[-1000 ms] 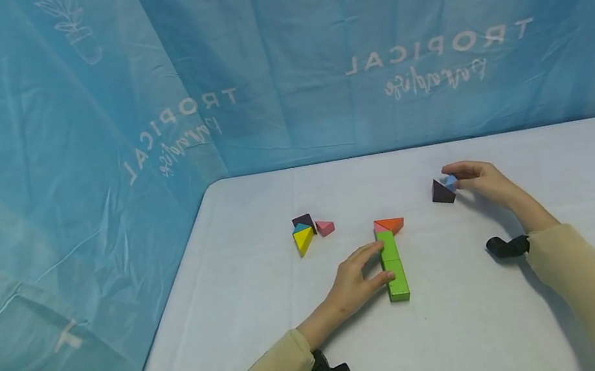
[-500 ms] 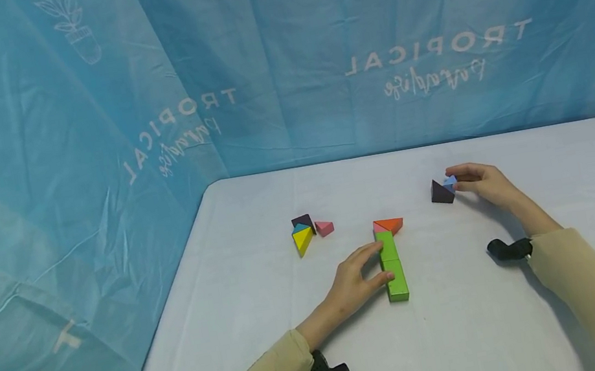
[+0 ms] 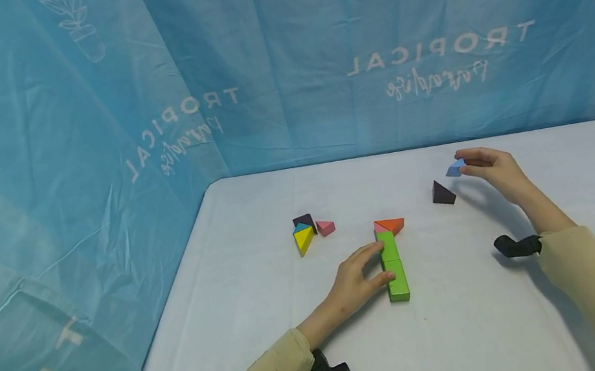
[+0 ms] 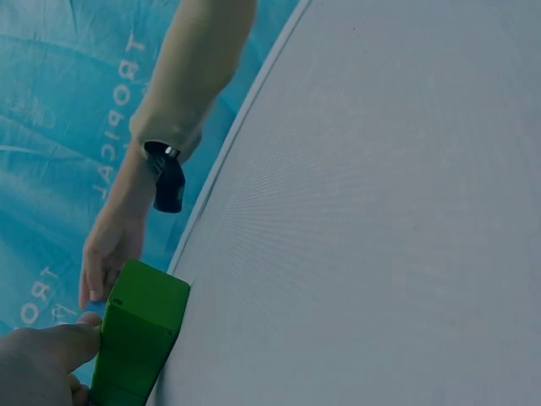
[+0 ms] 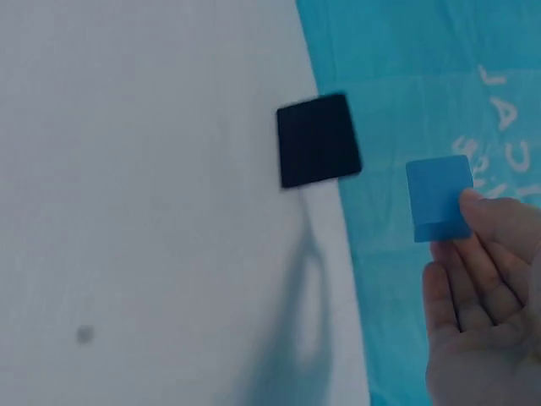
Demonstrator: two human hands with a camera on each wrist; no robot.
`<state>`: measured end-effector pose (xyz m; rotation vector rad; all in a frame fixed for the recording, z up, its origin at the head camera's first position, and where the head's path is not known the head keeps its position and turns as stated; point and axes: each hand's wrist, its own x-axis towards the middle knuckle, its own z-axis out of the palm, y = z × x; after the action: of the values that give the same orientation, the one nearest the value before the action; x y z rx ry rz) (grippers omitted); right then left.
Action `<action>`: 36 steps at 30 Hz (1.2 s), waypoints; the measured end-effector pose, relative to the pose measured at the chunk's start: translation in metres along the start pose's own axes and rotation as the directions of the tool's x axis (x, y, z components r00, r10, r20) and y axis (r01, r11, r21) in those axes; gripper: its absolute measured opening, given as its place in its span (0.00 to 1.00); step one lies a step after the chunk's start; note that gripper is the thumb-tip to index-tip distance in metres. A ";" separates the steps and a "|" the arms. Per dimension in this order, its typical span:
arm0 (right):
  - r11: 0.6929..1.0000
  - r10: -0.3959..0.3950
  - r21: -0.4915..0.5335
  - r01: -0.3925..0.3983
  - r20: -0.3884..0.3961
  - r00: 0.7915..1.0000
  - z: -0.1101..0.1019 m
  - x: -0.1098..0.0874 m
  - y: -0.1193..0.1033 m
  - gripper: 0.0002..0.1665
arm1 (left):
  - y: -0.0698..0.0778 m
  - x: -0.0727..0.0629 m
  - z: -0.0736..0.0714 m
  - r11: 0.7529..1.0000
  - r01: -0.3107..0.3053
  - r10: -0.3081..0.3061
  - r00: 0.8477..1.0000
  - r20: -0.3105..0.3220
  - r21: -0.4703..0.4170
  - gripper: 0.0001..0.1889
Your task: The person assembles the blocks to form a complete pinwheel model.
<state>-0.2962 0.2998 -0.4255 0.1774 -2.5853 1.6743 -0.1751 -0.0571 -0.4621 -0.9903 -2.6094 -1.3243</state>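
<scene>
My left hand rests along the left side of two green blocks laid end to end, its fingertips at the far block and its thumb at the near one. In the left wrist view the thumb lies against the green block. At the green row's far end sit a pink triangular block and an orange triangular block. My right hand pinches a light blue triangular block, held above the table behind a dark triangular block. Both blocks also show in the right wrist view.
To the left lies a cluster: a yellow triangular block, a teal one, a dark one and a pink one. A white cloth covers the table. Blue printed curtains hang behind and at left.
My right hand has lifted the light blue block off its place beside the dark block, moving it back and slightly right. My left hand and the green blocks have stayed put.
</scene>
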 end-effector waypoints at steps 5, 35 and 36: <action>0.999 -0.020 0.026 0.020 0.003 1.000 0.012 -0.001 -0.024 0.33 | -0.001 0.000 0.000 1.000 0.003 -0.003 1.000 0.002 -0.003 0.32; 0.988 -0.122 0.117 0.103 0.168 0.978 0.130 -0.005 -0.047 0.25 | -0.002 0.000 0.001 1.000 -0.008 0.008 1.000 0.002 -0.008 0.31; 0.989 -0.119 0.109 0.101 0.172 0.978 0.132 -0.005 -0.046 0.25 | -0.002 0.000 0.001 1.000 -0.008 0.008 1.000 0.003 -0.007 0.31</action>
<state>-0.2834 0.1613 -0.4382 0.4886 -2.5587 1.8256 -0.1759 -0.0571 -0.4645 -1.0031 -2.6019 -1.3316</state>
